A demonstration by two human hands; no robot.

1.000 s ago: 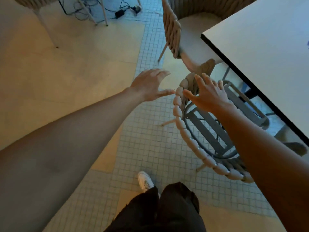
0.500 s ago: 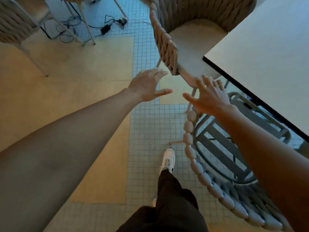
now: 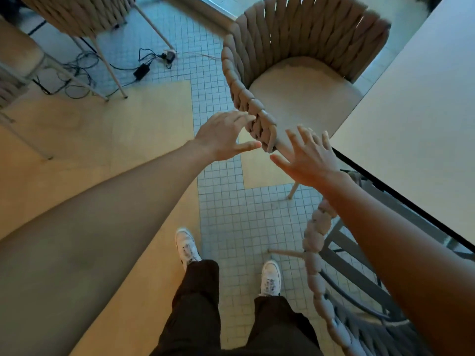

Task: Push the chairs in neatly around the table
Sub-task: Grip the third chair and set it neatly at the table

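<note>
A beige woven-rope chair (image 3: 295, 80) with a padded seat stands at the corner of the white table (image 3: 411, 124), its seat partly under the tabletop. My left hand (image 3: 223, 136) is spread open at the near end of its rope armrest, fingertips touching or nearly touching it. My right hand (image 3: 308, 158) is open, fingers apart, just in front of the seat's near edge and holding nothing. A second rope chair (image 3: 318, 253) with a slatted grey seat sits tucked under the table's near side, below my right forearm.
More rope chairs (image 3: 77, 14) stand at the upper left with thin metal legs. Black cables and a power adapter (image 3: 141, 70) lie on the tiled floor. My white shoes (image 3: 186, 246) stand on the floor below my hands.
I have walked forward past the slatted chair toward the padded chair. Both open hands left the slatted chair's back and now reach the padded chair's armrest.
</note>
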